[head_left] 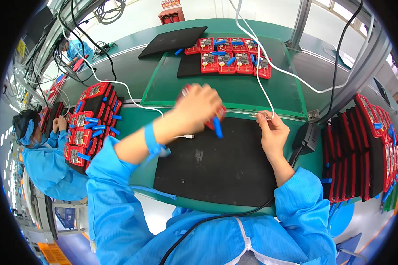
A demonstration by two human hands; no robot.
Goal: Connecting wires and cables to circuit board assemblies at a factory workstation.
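My left hand, slightly blurred, is closed from above around a red-framed circuit board. Most of the board is hidden under my fingers, and a blue tab hangs from its near side. My right hand pinches the end of a white cable between thumb and fingers; the tip points left, too small to make out. Both hands are over the far part of a black mat. On the mat's left edge lies a white cable plug, below my left wrist.
Stacked black foam trays of red-framed boards stand at left and right. More red-framed boards lie at the far side near a black foam sheet. A black box sits right. A co-worker sits left.
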